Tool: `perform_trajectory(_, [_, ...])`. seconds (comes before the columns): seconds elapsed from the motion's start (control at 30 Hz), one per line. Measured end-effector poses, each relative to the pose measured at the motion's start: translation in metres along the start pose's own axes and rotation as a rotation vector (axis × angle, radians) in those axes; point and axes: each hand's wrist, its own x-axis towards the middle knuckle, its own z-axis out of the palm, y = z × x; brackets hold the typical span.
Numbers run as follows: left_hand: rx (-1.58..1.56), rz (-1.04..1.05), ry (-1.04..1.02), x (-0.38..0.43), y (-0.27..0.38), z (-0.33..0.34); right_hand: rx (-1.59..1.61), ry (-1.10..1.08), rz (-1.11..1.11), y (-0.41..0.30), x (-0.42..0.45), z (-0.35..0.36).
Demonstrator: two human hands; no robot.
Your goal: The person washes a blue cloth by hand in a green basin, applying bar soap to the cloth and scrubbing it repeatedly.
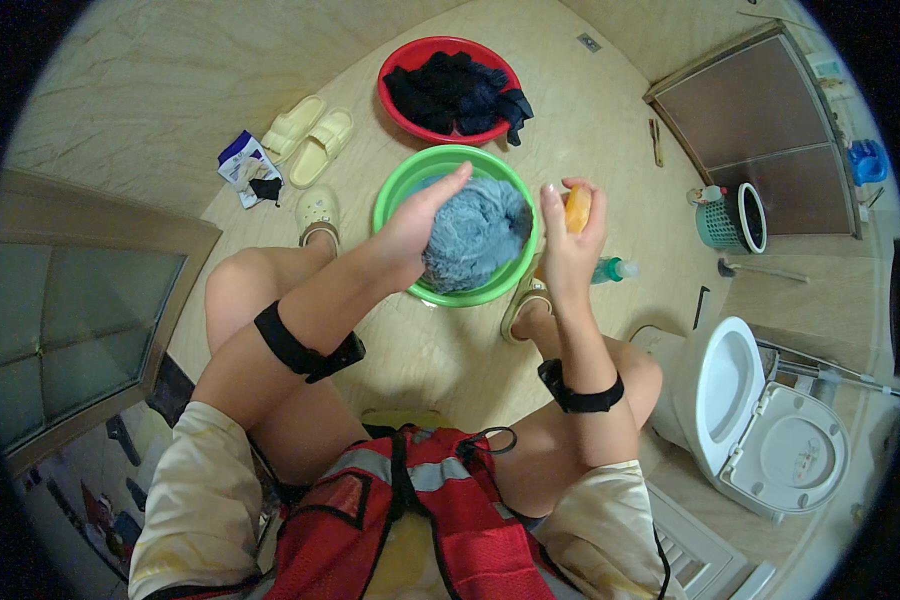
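A green plastic basin (387, 171) stands on the floor between my feet, with a fluffy blue-grey cloth (474, 232) bundled in it. At the bundle's left side, my left hand (412, 232) supports the cloth; the thumb points up and the fingers are hidden beneath it. My right hand (576, 240) is raised just right of the basin's rim. It grips an orange bar of soap (577, 208) between thumb and fingers. Beyond the green basin is a red basin (390, 111) heaped with dark clothes (454, 90), one piece hanging over its rim.
A bottle with a green label (609, 270) lies right of my foot. Cream slippers (321, 147) and a plastic packet (249, 171) lie at left. A toilet (727, 397) stands right, a teal basket (716, 221) farther back. A glazed door (82, 300) flanks my left.
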Motion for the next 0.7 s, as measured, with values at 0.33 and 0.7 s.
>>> perform_trajectory(0.33, [-0.018, 0.193, 0.153, 0.016, -0.027, -0.002, -0.219, -0.144, -0.355, -0.028, -0.021, 0.033])
perform_trajectory(0.7, [-0.080, 0.131, 0.138, 0.011, -0.011, -0.001, -0.368, -0.176, -0.513, -0.022, -0.029, 0.030])
